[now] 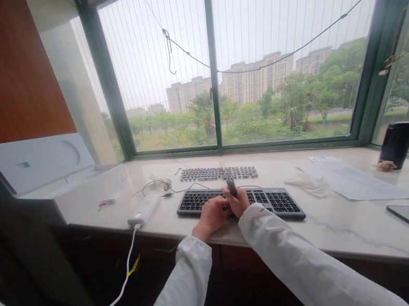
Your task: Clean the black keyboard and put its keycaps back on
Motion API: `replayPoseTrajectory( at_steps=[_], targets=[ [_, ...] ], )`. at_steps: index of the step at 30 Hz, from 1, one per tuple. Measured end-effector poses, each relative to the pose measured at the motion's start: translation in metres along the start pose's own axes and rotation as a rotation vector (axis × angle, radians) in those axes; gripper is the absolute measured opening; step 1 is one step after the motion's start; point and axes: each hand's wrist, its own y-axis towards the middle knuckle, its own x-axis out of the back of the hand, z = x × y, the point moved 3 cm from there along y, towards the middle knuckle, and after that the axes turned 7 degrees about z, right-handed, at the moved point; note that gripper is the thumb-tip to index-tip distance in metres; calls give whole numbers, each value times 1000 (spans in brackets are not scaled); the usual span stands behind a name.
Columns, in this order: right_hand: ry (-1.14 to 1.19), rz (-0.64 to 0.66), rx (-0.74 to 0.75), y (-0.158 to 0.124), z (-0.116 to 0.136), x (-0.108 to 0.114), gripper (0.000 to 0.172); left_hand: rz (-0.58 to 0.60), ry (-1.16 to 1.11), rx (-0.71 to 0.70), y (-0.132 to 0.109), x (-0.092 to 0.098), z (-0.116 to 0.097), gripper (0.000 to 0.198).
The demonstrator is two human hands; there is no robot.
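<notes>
Right hand (238,203) closed tight around a dark pen-like gadget (231,186), left hand (211,216) half curled over the keyboard (280,202), can't tell if it's holding anything. Second keyboard (218,173) lying just behind, untouched.

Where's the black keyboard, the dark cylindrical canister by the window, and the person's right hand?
black keyboard (282,202): head view, on the number keys at its right end
dark cylindrical canister (397,145): head view, on the middle of its side
right hand (238,203): head view, on the back of the hand

No legible text
Black keyboard (281,201) keycaps and printed white paper sheet (355,180) carry markings too small to read.
</notes>
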Motion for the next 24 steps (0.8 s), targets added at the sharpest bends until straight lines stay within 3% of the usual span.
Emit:
replayPoseTrajectory(
  at_steps=[7,12,14,20,24],
  targets=[
    [-109,-41,112,-13,9,4,48,-43,21,-39,-1,-1,-1,20],
    [-247,-108,152,-13,16,27,47,-71,40,-60,-7,2,-7,23],
    [-325,-32,191,-12,19,38,44,-97,49,-64,-9,3,-10,24],
    [-545,404,316,-13,18,64,27,-189,43,-39,-11,6,-12,26],
    [-676,536,359,-9,10,83,25,-206,33,-37,-11,4,-13,24]
  ],
)
